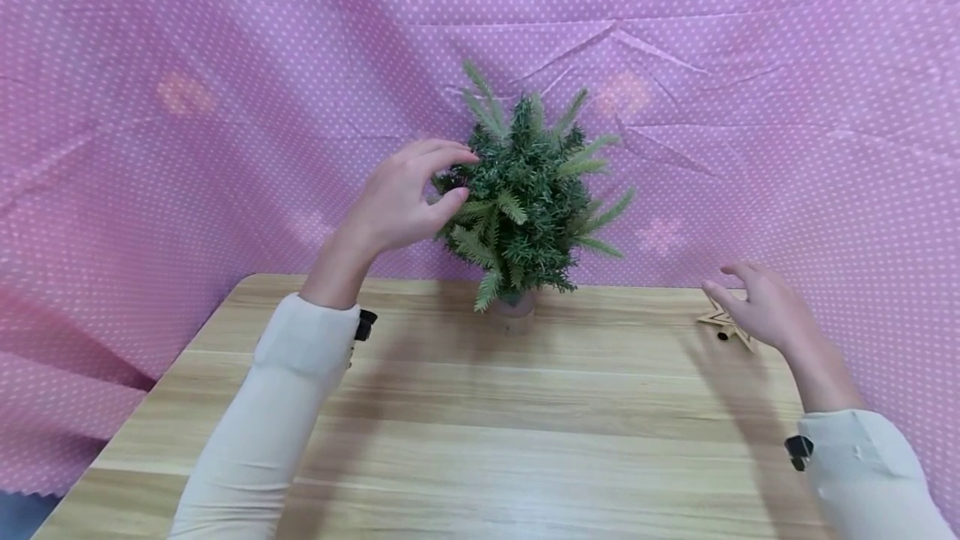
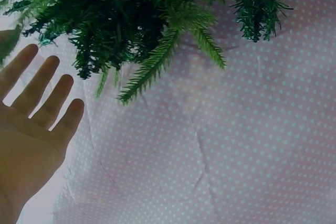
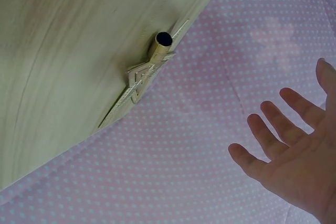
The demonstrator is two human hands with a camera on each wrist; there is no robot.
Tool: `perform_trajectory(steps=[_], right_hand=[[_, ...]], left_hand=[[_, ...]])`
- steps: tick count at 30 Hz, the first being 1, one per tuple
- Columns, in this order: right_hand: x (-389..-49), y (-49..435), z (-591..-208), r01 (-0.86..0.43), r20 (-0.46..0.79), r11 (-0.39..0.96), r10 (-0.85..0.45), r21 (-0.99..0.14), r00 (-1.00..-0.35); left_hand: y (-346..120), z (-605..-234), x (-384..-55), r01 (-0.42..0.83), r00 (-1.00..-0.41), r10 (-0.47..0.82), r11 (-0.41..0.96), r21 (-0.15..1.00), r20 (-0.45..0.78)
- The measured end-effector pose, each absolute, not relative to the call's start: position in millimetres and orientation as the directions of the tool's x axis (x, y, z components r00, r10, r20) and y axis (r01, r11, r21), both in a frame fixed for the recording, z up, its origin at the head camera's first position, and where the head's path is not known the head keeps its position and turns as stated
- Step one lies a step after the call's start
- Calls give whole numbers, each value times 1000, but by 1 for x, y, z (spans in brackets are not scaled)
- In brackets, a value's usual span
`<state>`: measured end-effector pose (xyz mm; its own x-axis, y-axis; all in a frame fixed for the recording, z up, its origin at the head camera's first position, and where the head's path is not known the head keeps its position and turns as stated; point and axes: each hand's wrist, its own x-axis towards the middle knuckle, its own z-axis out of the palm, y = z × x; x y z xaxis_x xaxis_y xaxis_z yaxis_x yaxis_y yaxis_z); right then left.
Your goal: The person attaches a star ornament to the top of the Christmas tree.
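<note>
A small artificial Christmas tree stands upright near the back edge of the table, dark green with lighter sprigs. My left hand is at its left side, thumb and fingers apart, fingertips right at the branches. In the left wrist view the left hand's fingers are spread beside the hanging sprigs. At the table's back right corner lies a gold star tree topper with a short hollow tube. Over the star in the head view is my right hand, its fingers loosely bent and holding nothing.
The tree's round base rests on the light wood table. Behind and around the table hangs a pink cloth with white dots. The star lies close to the table's edge.
</note>
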<state>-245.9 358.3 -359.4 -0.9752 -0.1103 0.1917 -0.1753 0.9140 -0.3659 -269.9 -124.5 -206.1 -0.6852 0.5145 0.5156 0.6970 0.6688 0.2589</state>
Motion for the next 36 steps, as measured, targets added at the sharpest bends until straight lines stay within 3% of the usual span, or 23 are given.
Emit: perform_trajectory(steps=[16,24,36], right_hand=[[-246,379,-371,-167,163,909,-112,-383,-980],[-245,397,-378,-144,144,903,-93,-404,-985],[-237,421,-390,-34,-14,918,-43,-395,-999]], left_hand=[[-119,-208,-273,633,-757,506,725,272,413],[-116,-206,-276,646,-750,530,717,264,396],[-120,-208,-277,655,-745,546,709,262,383]])
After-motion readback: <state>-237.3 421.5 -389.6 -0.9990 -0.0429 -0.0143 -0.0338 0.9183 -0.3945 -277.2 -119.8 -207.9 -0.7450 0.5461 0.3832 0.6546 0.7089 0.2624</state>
